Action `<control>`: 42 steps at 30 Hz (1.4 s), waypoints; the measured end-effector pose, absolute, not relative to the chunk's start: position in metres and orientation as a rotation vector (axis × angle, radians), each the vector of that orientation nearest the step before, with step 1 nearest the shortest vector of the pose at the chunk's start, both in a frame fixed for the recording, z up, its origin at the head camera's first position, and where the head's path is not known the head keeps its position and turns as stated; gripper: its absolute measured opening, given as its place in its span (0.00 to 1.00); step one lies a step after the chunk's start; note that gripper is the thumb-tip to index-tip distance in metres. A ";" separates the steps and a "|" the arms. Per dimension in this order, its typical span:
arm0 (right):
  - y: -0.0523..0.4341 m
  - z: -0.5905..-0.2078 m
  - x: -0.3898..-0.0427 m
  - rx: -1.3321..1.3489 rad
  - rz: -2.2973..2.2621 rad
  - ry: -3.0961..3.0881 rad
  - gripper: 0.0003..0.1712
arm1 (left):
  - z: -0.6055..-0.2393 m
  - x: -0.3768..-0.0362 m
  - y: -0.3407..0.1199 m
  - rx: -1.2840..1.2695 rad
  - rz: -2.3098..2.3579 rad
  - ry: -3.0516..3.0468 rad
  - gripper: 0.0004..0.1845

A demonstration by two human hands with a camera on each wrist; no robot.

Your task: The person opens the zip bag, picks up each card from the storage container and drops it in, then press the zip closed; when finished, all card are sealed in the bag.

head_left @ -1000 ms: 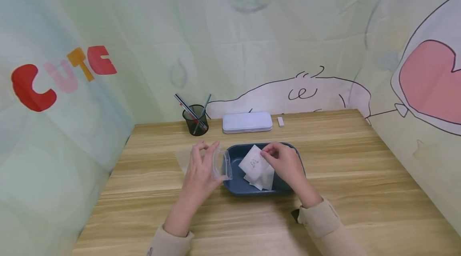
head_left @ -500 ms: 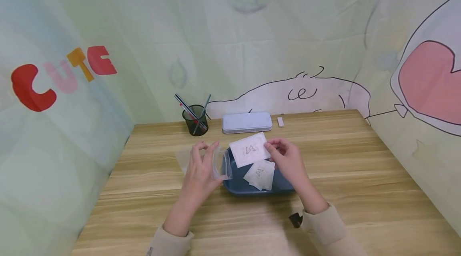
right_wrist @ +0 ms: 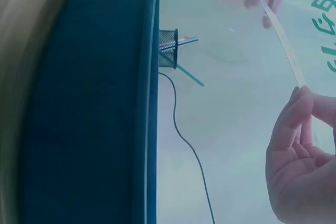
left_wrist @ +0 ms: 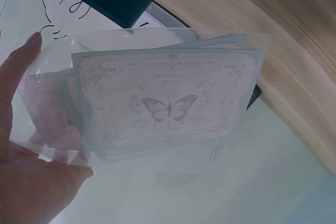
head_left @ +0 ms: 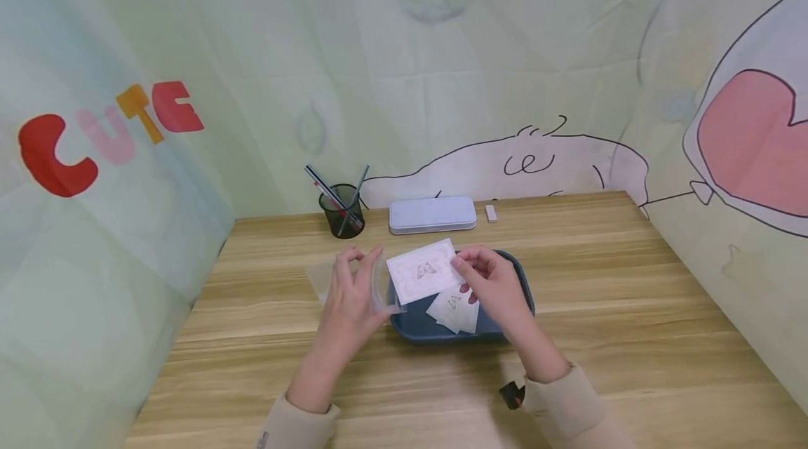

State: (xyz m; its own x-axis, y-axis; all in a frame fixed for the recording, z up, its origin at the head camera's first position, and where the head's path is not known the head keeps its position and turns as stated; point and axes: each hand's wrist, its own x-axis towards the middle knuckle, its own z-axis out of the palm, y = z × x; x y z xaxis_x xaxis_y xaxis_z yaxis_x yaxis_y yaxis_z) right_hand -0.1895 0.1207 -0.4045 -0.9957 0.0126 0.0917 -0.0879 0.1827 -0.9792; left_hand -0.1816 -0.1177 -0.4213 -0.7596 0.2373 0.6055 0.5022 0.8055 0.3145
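Observation:
My left hand (head_left: 347, 302) holds a clear plastic bag (head_left: 381, 284) by its mouth, fingers above and thumb below. The bag's translucent body extends to the left behind the hand, and several printed cards show through it in the left wrist view. My right hand (head_left: 499, 287) pinches the right edge of a white card (head_left: 421, 271) bearing a butterfly print (left_wrist: 169, 108). This card is tilted, its left end at the bag's mouth. Below it, several smaller-looking white cards (head_left: 456, 314) lie overlapping in a dark blue tray (head_left: 527, 284).
Behind the tray lies a pale pencil case (head_left: 432, 216), with a small white eraser (head_left: 491, 213) to its right. A black mesh cup (head_left: 341, 217) with pens stands at the back left. Printed cloth (head_left: 404, 84) hangs around the wooden table (head_left: 600, 295).
My right hand has lifted the butterfly card from the tray, turned it flatter towards the view and moved it left to the bag's mouth. The left hand has hardly moved.

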 end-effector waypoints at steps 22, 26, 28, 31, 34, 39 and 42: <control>0.095 -0.411 -0.185 0.210 1.918 -2.311 0.07 | -0.419 -0.181 -0.115 -0.571 -0.639 -2.410 0.54; 0.089 -0.399 -0.178 0.239 1.919 -2.323 0.06 | -0.418 -0.180 -0.114 -0.567 -0.653 -2.425 0.54; 0.087 -0.393 -0.174 0.255 1.912 -2.327 0.06 | -0.418 -0.180 -0.114 -0.570 -0.657 -2.428 0.55; 0.084 -0.393 -0.174 0.284 1.916 -2.317 0.05 | -0.418 -0.179 -0.114 -0.576 -0.651 -2.425 0.54; 0.082 -0.404 -0.180 0.312 1.908 -2.320 0.06 | -0.418 -0.179 -0.114 -0.579 -0.638 -2.429 0.54; 0.080 -0.416 -0.187 0.373 1.877 -2.337 0.05 | -0.418 -0.179 -0.113 -0.588 -0.628 -2.431 0.54; 0.077 -0.417 -0.188 0.425 1.872 -2.338 0.04 | -0.418 -0.179 -0.113 -0.611 -0.623 -2.408 0.53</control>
